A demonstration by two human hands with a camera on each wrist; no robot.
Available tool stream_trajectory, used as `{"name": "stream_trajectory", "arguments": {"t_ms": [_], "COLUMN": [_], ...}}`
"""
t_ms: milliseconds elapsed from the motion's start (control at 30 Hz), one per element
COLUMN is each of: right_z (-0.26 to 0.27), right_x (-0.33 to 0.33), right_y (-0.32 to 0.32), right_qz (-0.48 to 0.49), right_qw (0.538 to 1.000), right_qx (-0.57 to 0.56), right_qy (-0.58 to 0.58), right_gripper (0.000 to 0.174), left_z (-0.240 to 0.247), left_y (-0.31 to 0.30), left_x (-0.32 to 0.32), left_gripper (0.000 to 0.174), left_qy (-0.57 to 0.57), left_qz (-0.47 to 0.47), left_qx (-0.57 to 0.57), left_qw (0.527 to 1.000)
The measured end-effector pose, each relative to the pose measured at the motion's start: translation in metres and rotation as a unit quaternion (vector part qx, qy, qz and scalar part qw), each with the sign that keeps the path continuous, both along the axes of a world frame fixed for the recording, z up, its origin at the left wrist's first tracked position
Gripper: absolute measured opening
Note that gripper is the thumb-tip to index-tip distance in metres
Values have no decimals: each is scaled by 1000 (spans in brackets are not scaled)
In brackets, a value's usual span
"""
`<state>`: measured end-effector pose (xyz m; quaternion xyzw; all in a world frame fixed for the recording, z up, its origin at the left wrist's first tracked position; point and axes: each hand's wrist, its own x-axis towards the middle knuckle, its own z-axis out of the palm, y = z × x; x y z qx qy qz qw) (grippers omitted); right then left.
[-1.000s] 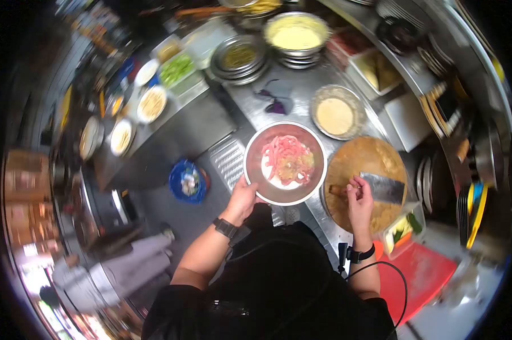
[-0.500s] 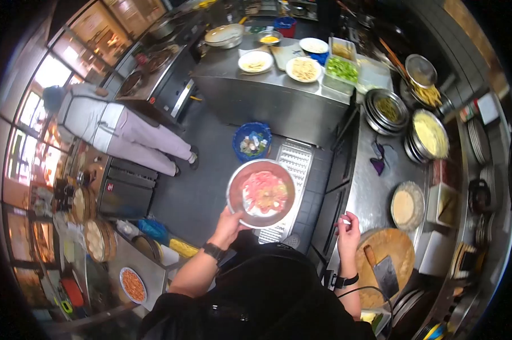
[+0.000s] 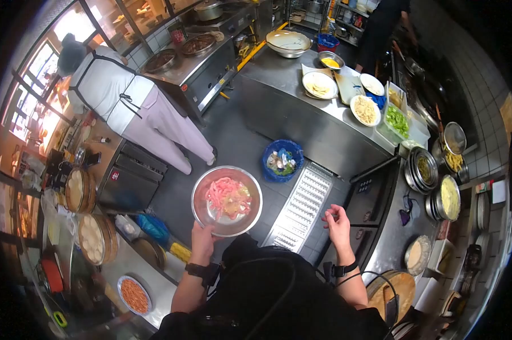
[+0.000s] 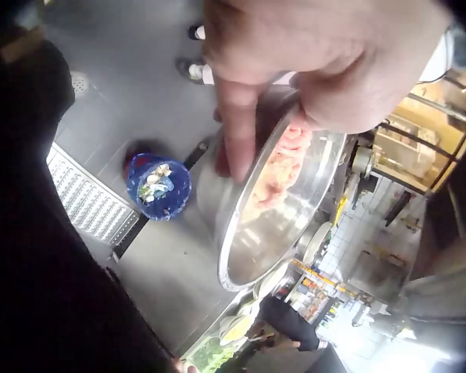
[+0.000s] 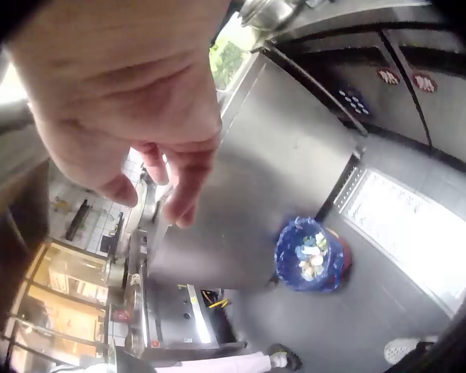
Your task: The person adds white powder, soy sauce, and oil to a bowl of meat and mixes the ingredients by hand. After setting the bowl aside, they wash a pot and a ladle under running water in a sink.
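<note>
A steel bowl (image 3: 227, 202) of pink raw meat strips (image 3: 227, 195) is held out over the floor by my left hand (image 3: 203, 242), which grips its near rim. In the left wrist view my left hand (image 4: 318, 62) pinches the rim, a finger along the outside of the bowl (image 4: 245, 241), which looks tilted from there. My right hand (image 3: 339, 226) hangs in the air to the right, touching nothing. The right wrist view shows the right hand (image 5: 140, 101) with relaxed, slightly bent fingers and nothing in them.
A blue-lined bin (image 3: 282, 161) stands beyond the bowl, beside a floor drain grate (image 3: 299, 207). A person (image 3: 125, 102) stands at the upper left. Steamer baskets (image 3: 97, 239) line the left counter; a round board with a cleaver (image 3: 392, 306) lies at right.
The view has swung left. The left hand has carried the bowl away from the right counter and board. The right hand has left the cleaver and moved off the board.
</note>
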<state>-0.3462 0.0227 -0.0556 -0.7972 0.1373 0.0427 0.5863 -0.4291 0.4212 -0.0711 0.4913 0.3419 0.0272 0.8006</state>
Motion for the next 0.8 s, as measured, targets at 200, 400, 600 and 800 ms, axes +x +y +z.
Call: {"name": "stream_trajectory", "arguments": {"t_ms": [200, 400, 600, 800], "right_z": [-17, -23, -41, -61], "right_x": [58, 122, 237, 414], "right_y": [91, 143, 175, 219], "right_qz": [-27, -54, -69, -75], "right_qw": [989, 978, 964, 949], "right_qx": [129, 170, 224, 277], "right_qy": [70, 109, 123, 134], "right_gripper": [31, 34, 25, 24], "left_z": [10, 21, 23, 36], "left_y": [71, 123, 155, 180], "left_x": [83, 185, 301, 441], "left_gripper": [46, 50, 52, 53], "left_qy": [-3, -28, -49, -46], "left_qz": [-58, -123, -109, -100], "left_qx": [-14, -27, -21, -9], "left_qw": [998, 992, 993, 994]}}
